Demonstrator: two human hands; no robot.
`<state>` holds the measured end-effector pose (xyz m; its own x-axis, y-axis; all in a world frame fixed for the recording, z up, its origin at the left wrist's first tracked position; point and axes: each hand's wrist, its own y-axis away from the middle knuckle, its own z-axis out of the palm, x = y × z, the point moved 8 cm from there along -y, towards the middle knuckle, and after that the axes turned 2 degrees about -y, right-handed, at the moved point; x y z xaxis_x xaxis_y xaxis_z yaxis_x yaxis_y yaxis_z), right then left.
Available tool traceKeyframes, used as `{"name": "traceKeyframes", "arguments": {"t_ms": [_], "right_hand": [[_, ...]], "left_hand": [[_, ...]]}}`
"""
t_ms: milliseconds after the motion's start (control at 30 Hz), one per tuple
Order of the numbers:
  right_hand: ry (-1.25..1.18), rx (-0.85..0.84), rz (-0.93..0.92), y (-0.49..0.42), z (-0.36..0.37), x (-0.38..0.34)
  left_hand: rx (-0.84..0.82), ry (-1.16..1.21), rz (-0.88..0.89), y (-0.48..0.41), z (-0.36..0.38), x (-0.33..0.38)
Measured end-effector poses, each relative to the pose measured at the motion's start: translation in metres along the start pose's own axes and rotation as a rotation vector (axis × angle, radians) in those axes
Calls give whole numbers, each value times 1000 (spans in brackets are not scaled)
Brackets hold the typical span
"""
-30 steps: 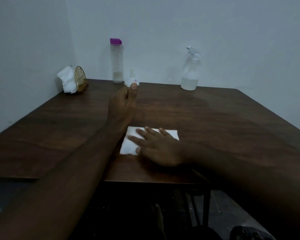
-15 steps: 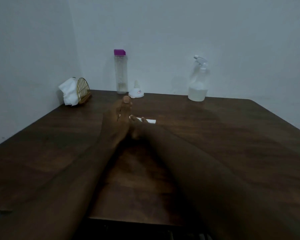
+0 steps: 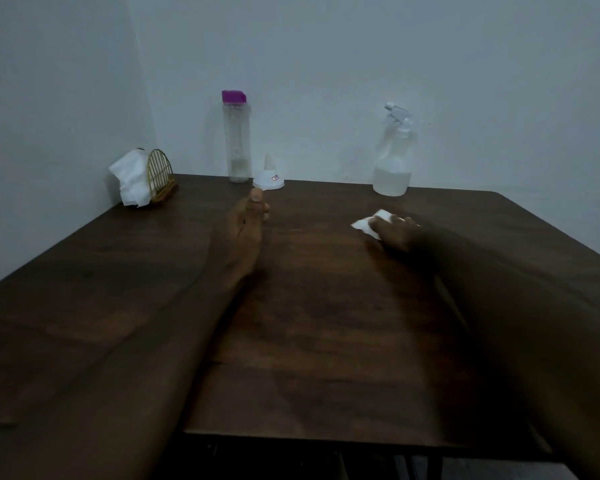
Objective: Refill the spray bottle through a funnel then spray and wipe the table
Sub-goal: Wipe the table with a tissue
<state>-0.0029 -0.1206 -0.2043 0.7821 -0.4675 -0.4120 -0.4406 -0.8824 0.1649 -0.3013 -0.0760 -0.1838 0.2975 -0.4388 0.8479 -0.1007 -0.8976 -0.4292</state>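
Head view: our right hand (image 3: 395,232) presses a white tissue (image 3: 369,224) on the surface (image 3: 309,323), grip wide; our left hand (image 3: 241,226) rests loosely curled, holding nothing. Beyond the tissue stands the spray bottle (image 3: 394,168).

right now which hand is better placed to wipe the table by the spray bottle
Right. The right hand lies on the white tissue just in front of the spray bottle; the left hand rests empty near the funnel, farther away.

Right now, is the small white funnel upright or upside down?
Upside down: the small white plastic funnel sits wide rim down on the dark wooden table, spout up.
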Motion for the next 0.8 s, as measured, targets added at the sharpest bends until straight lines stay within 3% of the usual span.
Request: {"name": "traceKeyframes", "arguments": {"t_ms": [133,267,433,533,633,800], "right_hand": [[247,-70,-30,22,15,15],[356,-78,-192,47,46,-21],[360,-206,-531,136,113,-108],[368,-202,-678,183,124,-116],[397,-175,-587,180,100,-74],[380,-59,-215,153,38,46]], "left_hand": [[5,4,10,5,3,10],[-14,-26,53,18,3,27],[-39,-95,192,39,4,55],[-77,-110,203,60,8,68],[-125,-246,294,83,10,86],[-150,-261,316,99,6,101]]}}
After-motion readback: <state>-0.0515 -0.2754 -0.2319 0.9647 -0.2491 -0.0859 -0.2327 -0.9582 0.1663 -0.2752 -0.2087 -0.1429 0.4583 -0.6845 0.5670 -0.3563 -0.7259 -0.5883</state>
